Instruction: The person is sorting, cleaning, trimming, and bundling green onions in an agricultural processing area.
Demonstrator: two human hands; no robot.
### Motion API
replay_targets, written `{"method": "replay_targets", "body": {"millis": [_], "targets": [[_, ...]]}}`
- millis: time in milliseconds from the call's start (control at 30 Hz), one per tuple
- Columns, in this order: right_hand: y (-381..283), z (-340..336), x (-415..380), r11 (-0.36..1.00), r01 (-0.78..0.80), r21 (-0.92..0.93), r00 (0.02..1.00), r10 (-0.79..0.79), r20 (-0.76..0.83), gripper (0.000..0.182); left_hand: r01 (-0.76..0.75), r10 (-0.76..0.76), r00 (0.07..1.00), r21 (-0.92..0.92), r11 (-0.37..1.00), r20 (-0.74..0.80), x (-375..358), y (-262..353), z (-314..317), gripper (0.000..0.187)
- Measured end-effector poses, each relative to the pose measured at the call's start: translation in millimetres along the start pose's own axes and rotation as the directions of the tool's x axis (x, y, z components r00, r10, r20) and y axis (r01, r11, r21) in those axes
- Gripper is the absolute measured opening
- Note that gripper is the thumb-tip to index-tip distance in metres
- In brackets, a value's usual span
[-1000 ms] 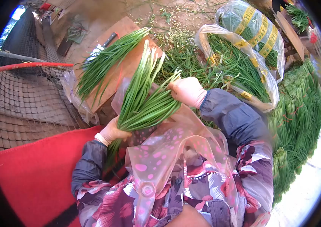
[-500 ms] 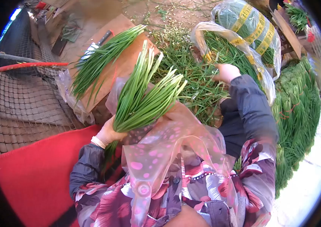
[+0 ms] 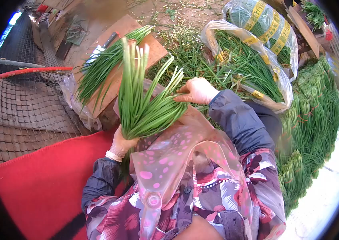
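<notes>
My left hand (image 3: 124,143), in a pale glove, is closed round the lower leafy end of a bunch of garlic chives (image 3: 141,112). The bunch fans out above my fist with its pale stem ends up. At its right side is my right hand (image 3: 198,91), thumb and fingers pinched on some chive stalks near their pale ends. A pink-spotted clear plastic apron (image 3: 157,164) lies over my lap below the bunch. Another pile of chives (image 3: 101,72) rests on a wooden board (image 3: 155,47), partly covering a knife (image 3: 109,41).
Loose chives and trimmings cover the ground ahead. An open clear bag (image 3: 283,100) of chives lies to the right, with a yellow-taped bag (image 3: 257,20) behind it. Stacked tied chives (image 3: 313,120) stand at far right. Wire mesh (image 3: 25,116) and red cloth (image 3: 45,176) are left.
My right hand has moved left from the loose chives by the open bag to the bunch and now pinches its stalks. My left hand keeps its hold, with the bunch fanned wider.
</notes>
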State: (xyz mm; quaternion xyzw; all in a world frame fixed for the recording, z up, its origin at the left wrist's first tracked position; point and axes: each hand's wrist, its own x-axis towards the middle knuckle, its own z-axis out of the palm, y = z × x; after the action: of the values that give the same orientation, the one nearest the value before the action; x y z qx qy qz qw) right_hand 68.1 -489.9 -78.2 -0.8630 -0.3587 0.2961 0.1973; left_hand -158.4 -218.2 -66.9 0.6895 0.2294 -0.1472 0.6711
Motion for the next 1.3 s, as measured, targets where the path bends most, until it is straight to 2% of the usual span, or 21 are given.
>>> {"method": "replay_targets", "body": {"millis": [133, 233, 300, 400, 467, 700, 767, 800, 867, 900, 933, 967, 1000, 1033, 1067, 1100, 1133, 1167, 1200, 1233, 1300], "targets": [[-13.4, -10.3, 11.8, 0.968, -0.179, 0.174, 0.984, 0.179, 0.014, 0.058, -0.08, 0.08, 0.997, 0.015, 0.997, 0.009, 1.5, -2.5, 2.5, 0.056], [-7.9, 20.0, 37.6, 0.964, -0.041, 0.263, 0.986, 0.081, -0.146, 0.059, -0.166, 0.167, 0.986, 0.147, 0.975, 0.006, 4.4, -6.2, 2.0, 0.054], [0.7, 41.3, 57.5, 0.802, -0.07, 0.594, 0.987, 0.141, -0.074, 0.039, -0.167, 0.17, 0.985, 0.175, 0.97, 0.001, 4.0, -5.1, 1.1, 0.054], [2.5, 57.6, 65.0, 0.811, 0.012, 0.585, 0.982, 0.1, -0.159, 0.032, -0.165, 0.171, 0.985, 0.199, 0.966, -0.009, 3.6, -4.8, 0.7, 0.054], [-14.1, 48.1, 48.6, 0.971, -0.137, 0.197, 0.968, 0.173, -0.181, 0.031, -0.163, 0.168, 0.986, 0.194, 0.967, -0.014, 3.4, -2.8, 1.0, 0.053], [-24.0, 32.9, 43.2, 0.954, -0.279, 0.112, 0.908, 0.3, -0.293, 0.033, -0.024, 0.017, 0.998, 0.13, 0.991, 0.058, 5.4, 17.5, 3.5, 0.057], [3.0, 20.5, 47.3, 0.881, -0.456, 0.128, 0.804, 0.47, -0.365, 0.031, 0.02, -0.029, 0.997, 0.116, 0.993, 0.078, 3.7, 21.7, 1.6, 0.058], [26.5, 6.6, 41.0, 0.881, -0.451, 0.144, 0.784, 0.468, -0.408, 0.029, 0.025, -0.031, 0.995, 0.069, 0.997, 0.098, 3.0, 22.6, -1.1, 0.059], [84.9, -25.0, 20.2, 0.783, -0.575, 0.238, 0.616, 0.606, -0.503, 0.032, 0.03, -0.032, 0.992, 0.021, 0.999, 0.122, 1.1, 23.6, -6.2, 0.061], [101.8, -51.7, -4.3, 0.695, -0.634, 0.337, 0.548, 0.712, -0.439, 0.035, 0.045, -0.045, 0.992, 0.006, 0.999, 0.119, -0.4, 23.6, -9.0, 0.055], [136.5, -59.7, -28.0, 0.708, -0.627, 0.326, 0.468, 0.677, -0.568, 0.036, 0.059, -0.057, 0.992, -0.009, 0.998, 0.116, -1.0, 23.8, -10.1, 0.05], [164.6, -73.0, -51.2, 0.636, -0.698, 0.33, 0.404, 0.73, -0.552, 0.037, 0.058, -0.056, 0.991, -0.01, 0.998, 0.118, -1.2, 27.7, -9.8, 0.05], [221.1, -65.0, -65.0, 0.626, -0.764, 0.158, 0.452, 0.693, -0.562, 0.04, 0.12, -0.114, 0.983, -0.036, 0.992, 0.142, -2.6, 34.5, -9.4, 0.043], [189.0, -71.1, -78.8, 0.557, -0.821, 0.125, 0.454, 0.77, -0.449, 0.04, 0.182, -0.17, 0.971, -0.059, 0.982, 0.167, -3.7, 39.0, -9.1, 0.037], [197.0, -51.2, -82.9, 0.587, -0.785, -0.197, 0.619, 0.732, -0.285, 0.046, 0.168, -0.154, 0.976, -0.083, 0.982, 0.155, -4.7, 40.4, -7.4, 0.025], [164.8, -44.8, -94.1, 0.666, -0.65, -0.365, 0.745, 0.653, -0.135, 0.054, 0.166, -0.152, 0.976, -0.08, 0.983, 0.154, -3.8, 41.6, -8.9, 0.025], [136.3, -45.6, -93.1, 0.688, -0.649, -0.325, 0.747, 0.658, -0.097, 0.062, 0.197, -0.174, 0.964, -0.105, 0.975, 0.201, -2.8, 42.6, -10.9, 0.024], [116.9, -42.0, -86.8, 0.736, -0.642, -0.212, 0.765, 0.633, -0.121, 0.057, 0.233, -0.196, 0.949, -0.129, 0.964, 0.248, -3.0, 42.9, -11.0, 0.023], [100.8, -40.0, -83.5, 0.852, -0.522, 0.042, 0.843, 0.522, -0.13, 0.048, 0.233, -0.197, 0.949, -0.126, 0.964, 0.245, -3.9, 44.8, -6.9, 0.023], [92.5, -30.3, -77.0, 0.886, -0.235, 0.4, 0.917, 0.339, -0.211, 0.03, 0.261, -0.215, 0.946, -0.176, 0.949, 0.244, -6.1, 49.1, -0.2, 0.022], [55.1, -22.6, -64.8, 0.588, 0.207, 0.782, 0.89, 0.218, -0.399, 0.024, 0.278, -0.226, 0.945, -0.215, 0.936, 0.238, -7.9, 54.3, 6.4, 0.021]]}}
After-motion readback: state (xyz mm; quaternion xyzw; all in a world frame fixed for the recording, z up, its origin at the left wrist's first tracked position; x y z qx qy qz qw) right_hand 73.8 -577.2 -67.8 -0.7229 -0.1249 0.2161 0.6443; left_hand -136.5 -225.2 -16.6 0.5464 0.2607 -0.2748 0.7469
